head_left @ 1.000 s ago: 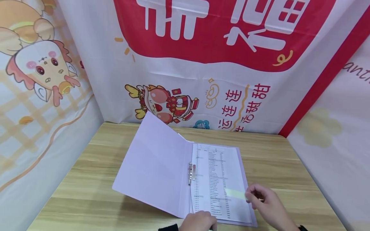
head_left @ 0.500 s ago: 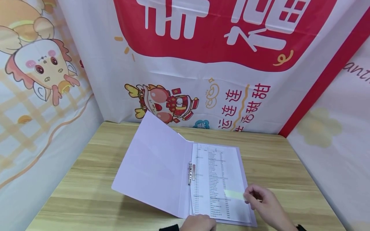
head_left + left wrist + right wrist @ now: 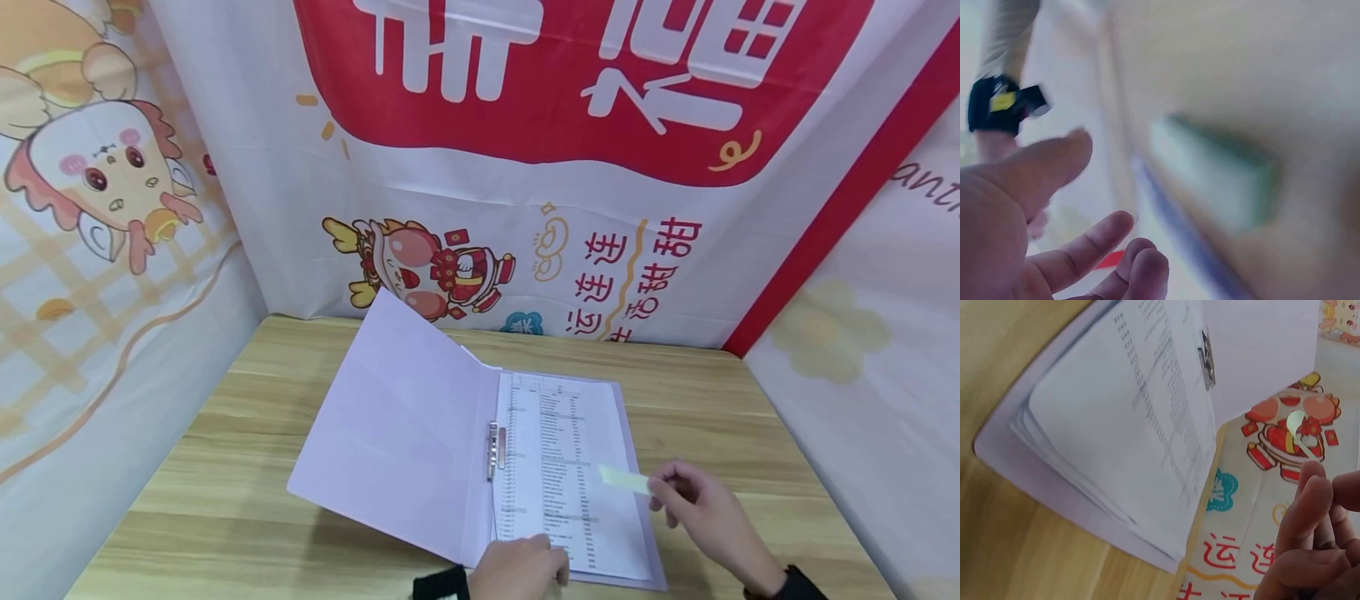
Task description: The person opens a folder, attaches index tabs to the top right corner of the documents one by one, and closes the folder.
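Observation:
A pale yellow-green sticky note strip [image 3: 624, 479] extends left from my right hand [image 3: 708, 517], which pinches its end between thumb and finger. Over the page's right edge in the head view, the strip overlaps the printed sheets [image 3: 562, 433]. In the right wrist view the same strip [image 3: 1296, 425] curls at its free end. These sheets lie in an open lilac folder [image 3: 405, 442] with a metal clip [image 3: 492, 450]. My left hand [image 3: 517, 567] is at the folder's bottom edge. The left wrist view has its fingers apart and loosely bent, near a blurred pale green block [image 3: 1213, 172].
The folder's cover stands tilted up on the left. A wooden table [image 3: 712, 417] carries it. Printed cloth [image 3: 450, 183] hangs behind the table and along both sides.
My right hand has shifted right and slightly away from me, carrying the strip with it. My left hand has come slightly forward over the folder's bottom edge. The folder stays in place.

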The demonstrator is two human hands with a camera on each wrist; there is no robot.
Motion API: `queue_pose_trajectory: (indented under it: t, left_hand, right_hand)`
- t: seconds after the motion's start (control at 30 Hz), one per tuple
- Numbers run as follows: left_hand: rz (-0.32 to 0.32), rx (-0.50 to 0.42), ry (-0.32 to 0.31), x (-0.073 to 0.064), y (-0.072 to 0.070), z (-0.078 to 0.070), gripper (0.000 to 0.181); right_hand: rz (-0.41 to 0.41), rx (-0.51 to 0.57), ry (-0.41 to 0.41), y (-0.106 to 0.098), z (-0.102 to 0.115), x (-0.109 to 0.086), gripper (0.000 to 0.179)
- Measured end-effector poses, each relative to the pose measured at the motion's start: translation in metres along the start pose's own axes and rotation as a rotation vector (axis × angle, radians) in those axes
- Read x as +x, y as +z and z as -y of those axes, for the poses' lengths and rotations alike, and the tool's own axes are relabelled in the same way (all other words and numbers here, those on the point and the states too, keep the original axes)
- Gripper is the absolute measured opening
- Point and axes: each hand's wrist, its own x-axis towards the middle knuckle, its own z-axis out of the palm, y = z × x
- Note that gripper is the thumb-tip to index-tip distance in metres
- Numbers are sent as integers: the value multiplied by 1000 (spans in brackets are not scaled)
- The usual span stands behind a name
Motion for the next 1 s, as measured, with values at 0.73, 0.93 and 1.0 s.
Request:
queue_pose_trajectory:
  t: [0.73,0.93,1.0]
  left_hand:
    - [-349,280,-175,157,-97,-1,15]
    - [-327,413,-140,183,-88,11,21]
    - [-296,451,-122,191,-81,15,28]
  right_hand:
    - [-157,-6,39,-32,-18,97,34]
    - [-189,38,70,-24,-28,130,33]
    - [-200,45,91,-22,-31,140,33]
